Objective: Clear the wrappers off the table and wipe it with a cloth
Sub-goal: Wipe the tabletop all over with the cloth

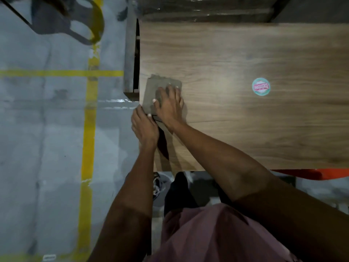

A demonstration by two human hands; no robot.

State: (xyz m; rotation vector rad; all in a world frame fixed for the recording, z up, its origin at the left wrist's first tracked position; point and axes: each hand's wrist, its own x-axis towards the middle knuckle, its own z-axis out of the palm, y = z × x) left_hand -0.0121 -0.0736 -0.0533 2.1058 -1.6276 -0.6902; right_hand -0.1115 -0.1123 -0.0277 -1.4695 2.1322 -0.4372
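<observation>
Two bare hands are working at the 9 o'clock edge of the wooden table, both meeting on one folded grey cloth. That cloth is lying flat on the tabletop, its left side reaching the table's edge, just beside a dark upright frame at 10 o'clock.

Right hand: it is lying palm-down on the near-right part of the cloth, fingers straight and slightly spread, tips pointing toward 12 o'clock, thumb stretched out toward 9 o'clock across the fabric. It is pressing rather than gripping.

Left hand: it is sitting at the table's edge, at 7 o'clock from the cloth, its fingertips touching the cloth's near-left corner. Whether those fingers are pinching the corner or only resting against it, I cannot tell; they are bunched together and blurred.

Round teal sticker with a red band: it is lying on the tabletop at 3 o'clock, well apart from the cloth and both hands.

Grey floor with yellow tape lines is showing at 9 o'clock. A pink garment is filling the view at 6 o'clock, and an orange bar is showing under the table's near edge at 4 o'clock.
</observation>
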